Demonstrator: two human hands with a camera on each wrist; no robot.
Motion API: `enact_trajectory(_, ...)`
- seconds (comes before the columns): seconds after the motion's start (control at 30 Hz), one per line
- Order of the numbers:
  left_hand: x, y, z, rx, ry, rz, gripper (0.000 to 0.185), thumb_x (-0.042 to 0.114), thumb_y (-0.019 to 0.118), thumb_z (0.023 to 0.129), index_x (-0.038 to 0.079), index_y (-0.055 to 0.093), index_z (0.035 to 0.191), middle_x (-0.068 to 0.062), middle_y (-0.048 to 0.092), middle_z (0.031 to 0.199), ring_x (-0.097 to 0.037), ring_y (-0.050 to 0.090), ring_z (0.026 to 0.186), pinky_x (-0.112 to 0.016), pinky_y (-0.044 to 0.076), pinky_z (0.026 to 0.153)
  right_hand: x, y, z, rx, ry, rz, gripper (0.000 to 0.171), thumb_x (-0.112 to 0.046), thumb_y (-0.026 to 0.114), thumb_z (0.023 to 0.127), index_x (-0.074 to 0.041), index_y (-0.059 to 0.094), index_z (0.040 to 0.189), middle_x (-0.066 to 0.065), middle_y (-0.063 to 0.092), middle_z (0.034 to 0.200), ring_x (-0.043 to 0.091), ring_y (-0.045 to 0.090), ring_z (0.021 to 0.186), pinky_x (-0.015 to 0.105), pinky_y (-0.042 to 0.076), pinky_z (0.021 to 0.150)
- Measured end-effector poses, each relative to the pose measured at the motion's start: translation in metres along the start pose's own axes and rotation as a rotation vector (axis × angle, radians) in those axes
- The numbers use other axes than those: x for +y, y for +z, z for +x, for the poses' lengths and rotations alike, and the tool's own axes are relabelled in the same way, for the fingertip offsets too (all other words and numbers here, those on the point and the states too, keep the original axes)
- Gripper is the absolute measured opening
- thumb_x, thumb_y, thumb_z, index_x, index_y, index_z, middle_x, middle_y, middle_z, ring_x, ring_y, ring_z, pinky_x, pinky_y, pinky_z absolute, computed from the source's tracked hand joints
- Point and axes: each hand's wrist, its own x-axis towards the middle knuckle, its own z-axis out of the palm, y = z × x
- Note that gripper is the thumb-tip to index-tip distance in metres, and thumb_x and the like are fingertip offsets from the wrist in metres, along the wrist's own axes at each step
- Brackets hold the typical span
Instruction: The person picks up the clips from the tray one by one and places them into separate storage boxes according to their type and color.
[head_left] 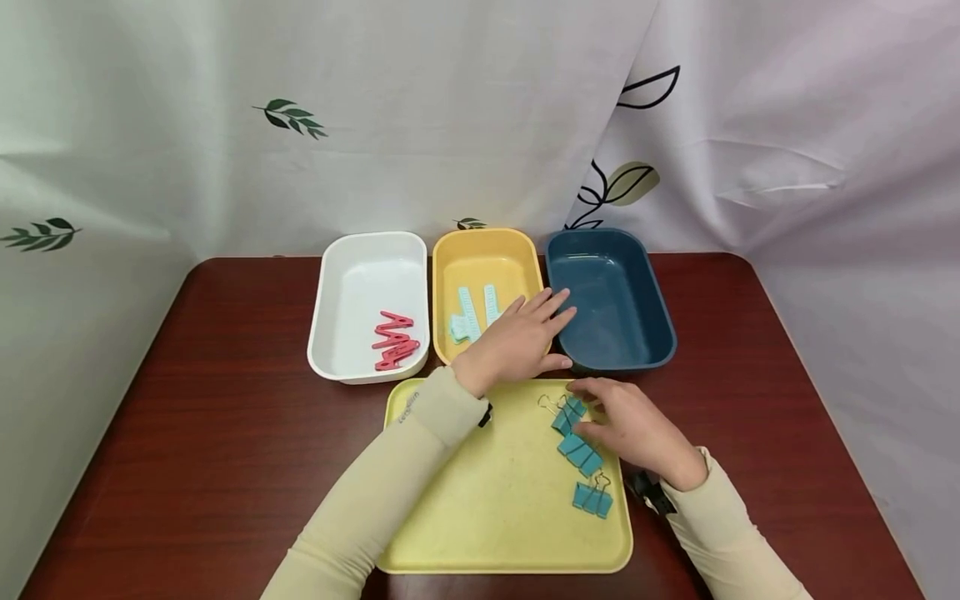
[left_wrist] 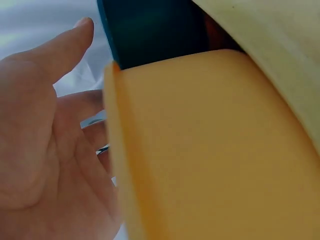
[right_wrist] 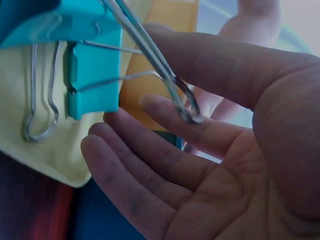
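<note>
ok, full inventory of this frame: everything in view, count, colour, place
table: 1, dark red-brown wood, under everything
flat tray: 1, pale yellow, front centre
binder clips: teal with wire handles, exact count unclear, right part of the flat tray
white bin: 1, back left
red clips: small pile, in the white bin near its front
yellow bin: 1, back middle
light teal clips: a few, in the yellow bin
blue bin: 1, dark blue, back right, nothing visible inside
curtain: white with leaf print, behind the table
left hand: fingers straight, over the yellow bin's front right rim
right hand: at the binder clips, fingers touching one's wire handle
</note>
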Motion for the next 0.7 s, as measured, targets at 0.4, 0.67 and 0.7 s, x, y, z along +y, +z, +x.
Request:
enact_trajectory(0.4, 0.003, 0.001, 0.005, -0.03, -0.018, 0.065, 0.064, 0.051, 0.05, 0.103, 0.014, 0.041, 0.155, -0.006, 0.021, 0.166, -0.026, 0.009, 0.155, -0.048, 0.013, 0.123, 0.0, 0.009, 0.002, 0.049, -0.075, -0.072, 0.028, -0.01, 0.076, 0.088, -0.004, 0.072, 0.115, 0.007, 0.07, 0.113, 0.021, 0.065, 0.097, 0.042, 0.055, 0.083)
enact_trajectory(0.67, 0.003, 0.001, 0.004, -0.016, -0.047, 0.077, 0.069, 0.053, 0.053, 0.101, 0.01, 0.043, 0.153, -0.009, 0.024, 0.165, -0.026, 0.01, 0.154, -0.045, 0.013, 0.123, 0.003, 0.016, 0.005, 0.12, -0.107, -0.106, 0.013, -0.007, 0.079, 0.085, -0.008, 0.075, 0.098, 0.003, 0.071, 0.101, 0.019, 0.065, 0.092, 0.039, 0.055, 0.079)
enact_trajectory(0.7, 0.003, 0.001, 0.004, -0.015, -0.047, 0.074, 0.069, 0.053, 0.053, 0.101, 0.009, 0.043, 0.153, -0.009, 0.024, 0.165, -0.026, 0.009, 0.154, -0.045, 0.013, 0.123, 0.003, 0.017, 0.005, 0.127, -0.11, -0.108, 0.013, -0.007, 0.079, 0.085, -0.008, 0.075, 0.097, 0.003, 0.071, 0.1, 0.019, 0.065, 0.092, 0.039, 0.055, 0.079)
